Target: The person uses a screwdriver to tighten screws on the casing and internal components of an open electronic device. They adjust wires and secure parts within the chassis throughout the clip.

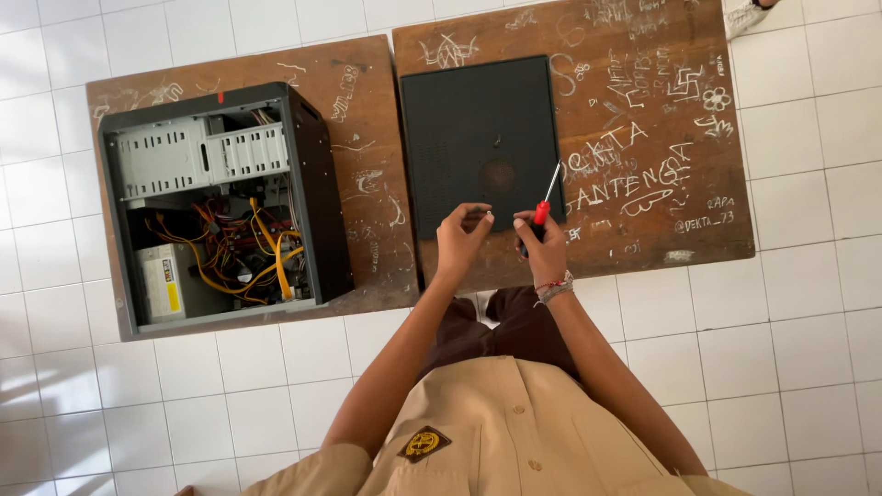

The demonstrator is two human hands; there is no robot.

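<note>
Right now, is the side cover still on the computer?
No, the computer lies open, wires showing, and the dark panel rests on the next desk.

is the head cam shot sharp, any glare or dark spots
Head view: even, soft light, no hard shadows; faint sheen on the floor tiles; the black panel reads dark with little detail; the open computer case is sharp; both hands, left hand and right hand, look crisp.

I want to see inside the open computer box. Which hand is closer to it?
Left. The left hand is over the black panel, beside the open computer case. The right hand, holding the screwdriver, is farther away.
</note>
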